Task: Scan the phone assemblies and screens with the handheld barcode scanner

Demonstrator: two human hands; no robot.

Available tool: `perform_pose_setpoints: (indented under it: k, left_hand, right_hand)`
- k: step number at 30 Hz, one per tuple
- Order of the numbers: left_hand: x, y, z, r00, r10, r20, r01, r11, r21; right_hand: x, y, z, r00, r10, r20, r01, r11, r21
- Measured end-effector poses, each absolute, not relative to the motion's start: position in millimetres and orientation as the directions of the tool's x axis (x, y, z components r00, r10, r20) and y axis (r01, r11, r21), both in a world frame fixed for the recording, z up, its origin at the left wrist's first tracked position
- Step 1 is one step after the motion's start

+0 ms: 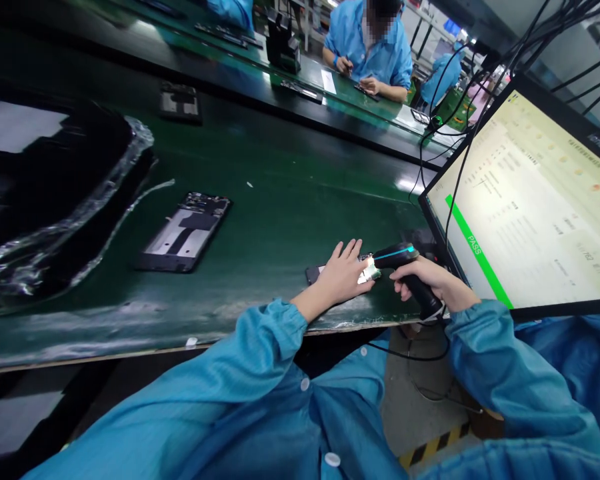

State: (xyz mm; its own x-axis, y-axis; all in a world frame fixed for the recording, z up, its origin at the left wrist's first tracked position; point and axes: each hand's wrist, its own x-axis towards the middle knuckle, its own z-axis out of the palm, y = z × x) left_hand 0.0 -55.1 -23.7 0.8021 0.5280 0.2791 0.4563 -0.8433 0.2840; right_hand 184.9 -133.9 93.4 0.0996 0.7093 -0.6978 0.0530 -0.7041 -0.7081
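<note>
My left hand (339, 275) lies flat with its fingers apart over an opened phone (313, 274) near the bench's front edge, covering most of it. In my right hand (437, 277) is a black barcode scanner (424, 295) with a glowing blue strip. Its head points left, close to the fingers of my left hand, and bright light falls on the phone's exposed end. Farther left rests another opened phone (183, 232), its circuit board and silver inner frame showing; no hand touches it.
A monitor (530, 200) showing a green PASS bar stands tilted at the right, with cables (460, 180) hanging before it. Black items in clear plastic (105, 190) fill the left. A third phone part (180, 103) lies farther back. Across the bench a co-worker (367, 50) handles small parts.
</note>
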Motion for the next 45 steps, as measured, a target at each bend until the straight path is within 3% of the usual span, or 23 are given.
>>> perform_pose_setpoints:
  k: [15, 31, 42, 45]
  left_hand:
    - [1.7, -56.2, -26.2, 0.758, 0.559, 0.336, 0.445, -0.82, 0.359]
    - [5.7, -67.3, -28.6, 0.688, 0.64, 0.343, 0.518, -0.763, 0.386]
    - [10.5, -80.6, -19.2, 0.633, 0.729, 0.26, 0.616, -0.678, 0.401]
    - [16.9, -88.0, -17.3, 0.601, 0.769, 0.218, 0.661, -0.632, 0.404]
  right_hand:
    - [177.6, -138.3, 106.0, 0.172, 0.681, -0.712, 0.159, -0.732, -0.663]
    - [174.2, -143.6, 103.4, 0.193, 0.734, -0.651, 0.169, -0.678, -0.715]
    - [166.6, -146.4, 114.6, 0.189, 0.851, -0.49, 0.206, -0.522, -0.827]
    - [162.7, -131.6, 119.7, 0.146, 0.84, -0.522, 0.244, -0.542, -0.804]
